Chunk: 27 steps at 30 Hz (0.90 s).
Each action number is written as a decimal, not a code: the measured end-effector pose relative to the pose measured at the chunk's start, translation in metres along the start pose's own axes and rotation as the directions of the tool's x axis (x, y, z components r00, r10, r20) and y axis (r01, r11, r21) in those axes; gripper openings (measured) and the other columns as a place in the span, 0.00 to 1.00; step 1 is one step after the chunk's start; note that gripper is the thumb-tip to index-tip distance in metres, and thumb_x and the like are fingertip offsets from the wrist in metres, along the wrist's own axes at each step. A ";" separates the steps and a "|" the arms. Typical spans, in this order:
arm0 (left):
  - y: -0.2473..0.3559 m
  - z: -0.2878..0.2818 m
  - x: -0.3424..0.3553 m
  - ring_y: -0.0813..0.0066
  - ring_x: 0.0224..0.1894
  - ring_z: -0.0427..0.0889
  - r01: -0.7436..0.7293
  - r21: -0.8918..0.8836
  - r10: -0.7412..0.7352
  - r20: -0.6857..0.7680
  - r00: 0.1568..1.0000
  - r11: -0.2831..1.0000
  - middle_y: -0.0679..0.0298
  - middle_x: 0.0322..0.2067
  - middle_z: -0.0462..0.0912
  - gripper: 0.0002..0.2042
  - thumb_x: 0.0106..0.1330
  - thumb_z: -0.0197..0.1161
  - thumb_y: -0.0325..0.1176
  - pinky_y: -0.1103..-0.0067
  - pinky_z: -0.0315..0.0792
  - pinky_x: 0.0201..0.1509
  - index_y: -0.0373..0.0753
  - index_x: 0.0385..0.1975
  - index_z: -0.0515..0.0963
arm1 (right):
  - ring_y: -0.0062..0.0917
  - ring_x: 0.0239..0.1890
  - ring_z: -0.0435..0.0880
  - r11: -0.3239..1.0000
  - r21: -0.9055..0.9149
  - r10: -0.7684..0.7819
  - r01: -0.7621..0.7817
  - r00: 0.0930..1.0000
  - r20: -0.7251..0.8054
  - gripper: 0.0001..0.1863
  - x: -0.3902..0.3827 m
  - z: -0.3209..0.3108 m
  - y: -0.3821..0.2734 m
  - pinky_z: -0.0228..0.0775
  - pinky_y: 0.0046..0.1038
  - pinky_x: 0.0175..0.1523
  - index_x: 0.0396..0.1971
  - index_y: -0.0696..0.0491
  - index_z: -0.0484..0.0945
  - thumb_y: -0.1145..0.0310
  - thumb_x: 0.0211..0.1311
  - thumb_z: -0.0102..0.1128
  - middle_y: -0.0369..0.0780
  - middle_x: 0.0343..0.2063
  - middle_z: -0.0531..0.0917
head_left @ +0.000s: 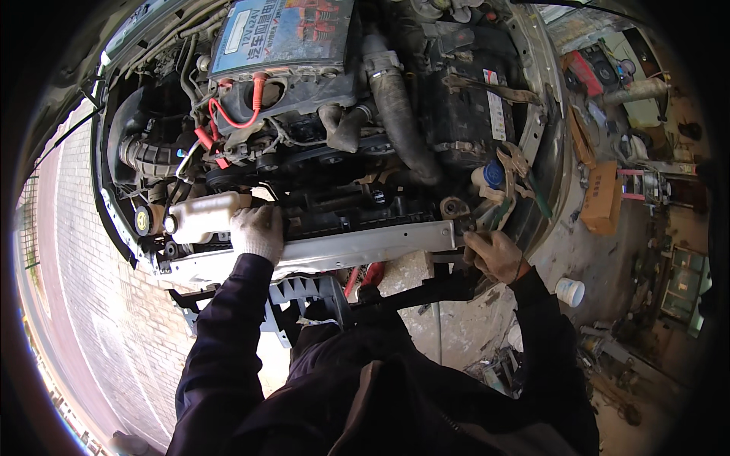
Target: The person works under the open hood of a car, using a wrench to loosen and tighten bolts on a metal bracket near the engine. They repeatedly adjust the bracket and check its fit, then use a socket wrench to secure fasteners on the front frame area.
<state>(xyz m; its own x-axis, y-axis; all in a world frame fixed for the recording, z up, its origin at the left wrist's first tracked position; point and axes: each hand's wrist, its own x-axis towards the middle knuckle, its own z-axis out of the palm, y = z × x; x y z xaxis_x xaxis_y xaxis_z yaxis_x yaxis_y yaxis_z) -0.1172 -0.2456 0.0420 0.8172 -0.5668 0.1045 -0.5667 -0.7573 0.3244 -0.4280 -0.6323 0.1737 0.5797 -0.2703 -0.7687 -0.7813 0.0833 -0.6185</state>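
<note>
My left hand [257, 234], in a pale knit work glove, rests on a silver metal crossbeam [365, 251] at the front of a car's engine bay. Its fingers curl over the beam's far side, right beside a whitish plastic fluid tank [209, 215]; the fingertips are hidden. At the beam's right end my right hand [496, 258] is closed, thumb and fingers together in a grubby glove; what they grip does not show. Just beyond it, pliers with green handles [542, 201] lie next to a blue-capped reservoir [493, 177].
A blue printed box [281, 34] lies on the engine, with a red cable [236, 118] below it. Right of a thick black hose [403, 121] sits a battery [464, 106]. A detached grille-like part [308, 296] is near my legs. A cardboard box [601, 197] and white tub [569, 292] stand at right.
</note>
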 end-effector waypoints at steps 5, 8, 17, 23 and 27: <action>0.001 -0.001 0.000 0.48 0.41 0.87 -0.002 -0.064 0.001 -0.023 1.000 0.998 0.54 0.29 0.88 0.12 0.76 0.68 0.40 0.54 0.77 0.54 0.40 0.31 0.87 | 0.15 0.09 0.53 0.875 0.469 0.186 -0.120 0.978 -0.097 0.30 -0.006 0.030 0.007 0.44 0.25 0.16 0.27 0.50 0.79 0.42 0.87 0.57 0.27 0.10 0.61; 0.000 0.000 0.003 0.47 0.39 0.87 -0.006 -0.081 0.004 -0.029 1.000 0.997 0.55 0.28 0.88 0.12 0.75 0.69 0.40 0.54 0.76 0.51 0.40 0.29 0.86 | 0.16 0.09 0.52 0.833 0.549 0.211 -0.062 0.954 -0.212 0.31 -0.004 0.053 0.000 0.42 0.26 0.17 0.26 0.48 0.79 0.37 0.85 0.57 0.27 0.10 0.61; 0.002 0.000 0.000 0.46 0.39 0.87 -0.007 -0.057 0.003 -0.076 0.997 0.998 0.53 0.28 0.88 0.11 0.75 0.69 0.40 0.54 0.77 0.53 0.41 0.32 0.88 | 0.19 0.10 0.54 0.405 0.874 0.206 0.269 0.904 -0.374 0.40 0.024 0.112 0.010 0.41 0.28 0.18 0.22 0.46 0.78 0.26 0.83 0.45 0.28 0.10 0.60; 0.000 0.002 0.001 0.46 0.42 0.88 -0.004 -0.016 0.004 -0.027 1.000 1.000 0.53 0.31 0.90 0.13 0.76 0.67 0.41 0.54 0.77 0.56 0.40 0.32 0.88 | 0.17 0.10 0.57 0.711 0.702 0.057 -0.052 0.998 0.017 0.39 0.009 0.052 0.016 0.44 0.26 0.17 0.26 0.50 0.81 0.31 0.87 0.44 0.29 0.11 0.64; -0.001 0.004 0.000 0.47 0.42 0.88 -0.004 -0.045 0.002 -0.031 1.000 0.999 0.54 0.31 0.90 0.13 0.76 0.67 0.41 0.55 0.77 0.56 0.40 0.32 0.88 | 0.13 0.11 0.60 0.994 -0.104 -0.017 0.021 0.999 0.044 0.32 0.006 -0.008 -0.002 0.49 0.25 0.18 0.29 0.52 0.82 0.40 0.88 0.55 0.27 0.12 0.66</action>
<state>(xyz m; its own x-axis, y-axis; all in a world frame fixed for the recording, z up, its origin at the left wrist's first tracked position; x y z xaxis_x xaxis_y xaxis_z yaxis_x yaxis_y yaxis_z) -0.1171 -0.2457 0.0377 0.8187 -0.5583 0.1339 -0.5645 -0.7400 0.3658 -0.4244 -0.6417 0.1718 0.6022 -0.2294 -0.7647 -0.7887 -0.0225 -0.6144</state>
